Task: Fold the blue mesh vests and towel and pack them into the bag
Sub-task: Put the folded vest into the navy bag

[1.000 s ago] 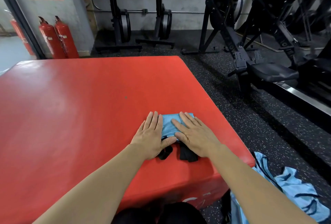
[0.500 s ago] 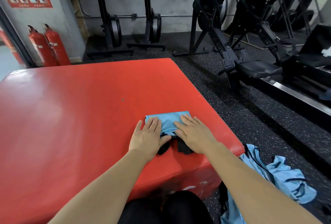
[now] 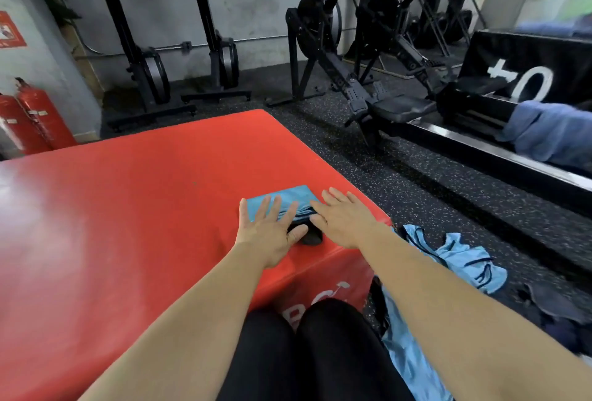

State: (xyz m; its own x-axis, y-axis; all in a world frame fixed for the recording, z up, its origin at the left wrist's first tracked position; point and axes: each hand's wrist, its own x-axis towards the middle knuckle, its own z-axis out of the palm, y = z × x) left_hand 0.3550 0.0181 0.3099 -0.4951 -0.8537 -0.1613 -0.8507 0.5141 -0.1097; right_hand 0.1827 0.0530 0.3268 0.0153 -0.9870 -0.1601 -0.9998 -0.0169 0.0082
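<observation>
Here, a person's left hand (image 3: 269,234) presses flat on a folded blue mesh vest (image 3: 293,197) at five o'clock on the red padded table (image 3: 128,208), fingers (image 3: 264,210) straight and spread, while the right hand (image 3: 347,223), fingers straight and close together, rests at the bundle's three o'clock edge. Black trim (image 3: 309,235) bunches out at its six o'clock side. More blue vests (image 3: 464,259) lie crumpled on the floor (image 3: 416,183) at four o'clock of the table, and a blue towel (image 3: 551,134) drapes over a rowing machine rail (image 3: 464,144) at two o'clock. The mesh looks light, limp and slippery, likely to spring open once released; it is probably best pinched top and bottom across the stacked layers
</observation>
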